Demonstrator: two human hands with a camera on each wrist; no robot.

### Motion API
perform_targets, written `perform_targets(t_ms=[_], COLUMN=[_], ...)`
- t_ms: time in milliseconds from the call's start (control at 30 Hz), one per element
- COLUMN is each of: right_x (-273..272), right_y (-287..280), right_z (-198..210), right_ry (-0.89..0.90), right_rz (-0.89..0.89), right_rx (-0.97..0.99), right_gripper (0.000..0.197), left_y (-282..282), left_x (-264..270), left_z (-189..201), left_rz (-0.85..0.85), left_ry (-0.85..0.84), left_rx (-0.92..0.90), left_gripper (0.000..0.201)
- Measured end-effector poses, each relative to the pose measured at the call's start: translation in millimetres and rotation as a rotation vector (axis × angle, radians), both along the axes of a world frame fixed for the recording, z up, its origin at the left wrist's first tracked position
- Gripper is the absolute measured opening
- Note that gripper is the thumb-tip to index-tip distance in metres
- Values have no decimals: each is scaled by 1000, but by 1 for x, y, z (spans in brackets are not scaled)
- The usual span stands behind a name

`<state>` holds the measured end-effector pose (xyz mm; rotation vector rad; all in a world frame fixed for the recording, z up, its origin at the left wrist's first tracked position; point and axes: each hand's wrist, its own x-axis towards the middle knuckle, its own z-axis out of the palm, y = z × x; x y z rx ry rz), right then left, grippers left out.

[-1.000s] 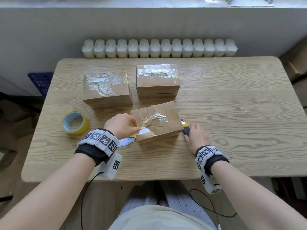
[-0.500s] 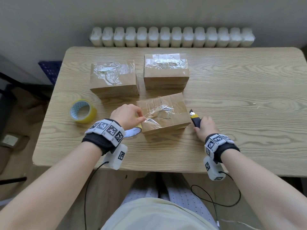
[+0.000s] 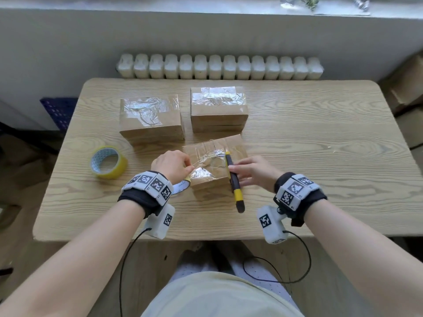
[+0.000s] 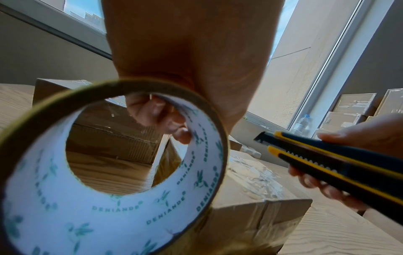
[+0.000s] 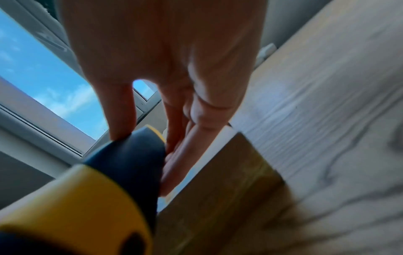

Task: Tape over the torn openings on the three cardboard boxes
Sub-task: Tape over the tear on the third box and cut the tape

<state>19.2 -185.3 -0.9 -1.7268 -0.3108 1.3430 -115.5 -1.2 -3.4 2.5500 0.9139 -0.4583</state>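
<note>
Taping the third, nearest box [image 3: 215, 165] at the front middle of the table [image 3: 320, 170], with a strip of clear tape [image 3: 207, 162] stretched over its torn top and not yet cut free. Holding the tape roll [image 4: 122, 186] just left of that box, left hand [image 3: 170, 165] with fingers curled through the core and fingertips pinching the strip taut at the box's left edge. Gripping a yellow and black utility knife [image 3: 233, 179] in the right hand [image 3: 250, 171], thumb on one side and fingers [image 4: 322, 188] wrapped on the other, body of the knife lying across the box's right side and tip over the taped top; blade not clearly showing, so whether extended cannot be told. Judging the step as severing the strip from the roll: calling next for bringing the tip across to the taut stretch beside the left fingertips, then smoothing the free end down. Risking a nick to the pinching fingers, the cut falling right beside them, or a slice into the cardboard. Standing behind, well apart from the hands, two more boxes, left [image 3: 151, 118] and right [image 3: 218, 108], tops already covered in wrinkled tape. Lying at the left of the table, a second yellow tape roll [image 3: 108, 162], clear of the work. Running along the wall beyond the table, a white radiator [image 3: 219, 66].
</note>
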Motion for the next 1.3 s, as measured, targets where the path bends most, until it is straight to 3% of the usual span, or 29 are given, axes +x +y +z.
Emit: perform_targets(t_ms=[100,200,367,767,967,1133,1300], right_x=[-15,-25,-31,-34,-34,-17,15], right_y=[7,12,21,23,3,-23,-46], right_z=[-8,-15,-20,-20,-21,-18,-19], right_ry=[175,229,245,252,252,141,-26], right_rz=[73,105,128,124,225,302,58], right_rx=[-19,-46,-85,-86,-148,-167,-94], right_gripper=[22,30,36,20,28,31,21], left_y=[0,1,1,1,1,5,7], left_x=[-1,0,-1,-2,-2,-6,-8], left_z=[0,-2,-3,-9,-10,-11,-12], left_rz=[3,7,11,-24,-28,-36,-35], left_ry=[-5,-5,-15,-47,-44,-61,-69], left_rx=[4,1,9,48,49,26,27], left_gripper=[18,19,18,21,21,20,19])
